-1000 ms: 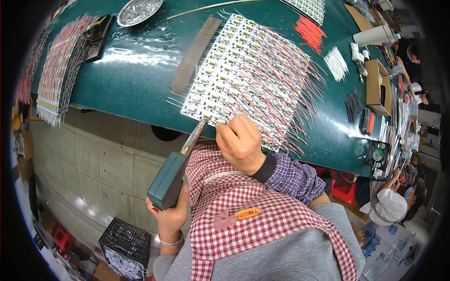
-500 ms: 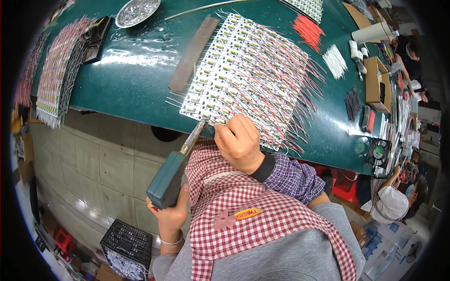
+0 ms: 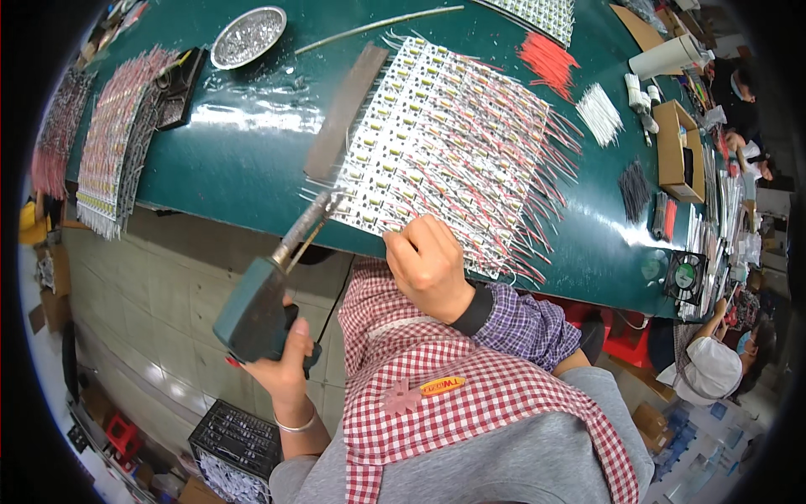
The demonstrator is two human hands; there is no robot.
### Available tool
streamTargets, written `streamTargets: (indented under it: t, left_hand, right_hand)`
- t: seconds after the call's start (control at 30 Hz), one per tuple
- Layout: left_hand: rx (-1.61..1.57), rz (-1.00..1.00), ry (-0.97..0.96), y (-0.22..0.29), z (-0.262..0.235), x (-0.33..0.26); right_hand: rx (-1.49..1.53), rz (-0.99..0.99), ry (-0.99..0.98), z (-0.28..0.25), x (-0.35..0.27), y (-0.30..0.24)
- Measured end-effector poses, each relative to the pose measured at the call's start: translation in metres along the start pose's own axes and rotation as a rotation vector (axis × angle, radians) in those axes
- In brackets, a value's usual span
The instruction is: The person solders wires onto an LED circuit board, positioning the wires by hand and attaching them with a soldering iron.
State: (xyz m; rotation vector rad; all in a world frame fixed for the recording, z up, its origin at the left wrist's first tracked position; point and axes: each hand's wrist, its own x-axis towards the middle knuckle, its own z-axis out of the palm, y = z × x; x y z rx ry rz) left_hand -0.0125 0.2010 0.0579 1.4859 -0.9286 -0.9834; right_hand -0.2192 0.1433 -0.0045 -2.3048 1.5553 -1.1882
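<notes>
My left hand (image 3: 285, 370) is wrapped round the grip of a dark green soldering gun (image 3: 252, 307). Its long metal barrel points up and right, the tip close to the near left corner of a white circuit board panel (image 3: 363, 172). Rows of small parts cover the panel, and many thin red, black and white wires stick out over its right part. My right hand (image 3: 430, 265) rests closed at the panel's near edge, thumb and forefinger together. Whatever is between those fingers is too small or hidden to make out. Along the panel's left side lies a flat brown bar (image 3: 344, 118).
On the green table (image 3: 252, 168) lie red wires (image 3: 548, 63), white wires (image 3: 600, 114) and black wires (image 3: 634, 190). A metal dish (image 3: 248, 38) stands at the back. Wired panels (image 3: 117, 139) overhang the left edge. A cardboard box (image 3: 677, 151) and small fan (image 3: 684, 275) stand right.
The soldering gun has swung left in my left hand, its tip moving from the panel's near edge toward its left corner. My right hand has hardly moved.
</notes>
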Motion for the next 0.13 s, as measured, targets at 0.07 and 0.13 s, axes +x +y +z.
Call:
streamTargets:
  t: [0.07, 0.13]
  left_hand:
    - [-0.104, -0.004, -0.079, 0.001, -0.002, 0.027]
    - [-0.217, -0.035, -0.129, 0.000, 0.000, 0.059]
  right_hand:
    - [-0.005, 0.003, -0.010, -0.005, 0.000, -0.001]
    - [0.049, 0.031, -0.032, -0.013, -0.002, -0.001]
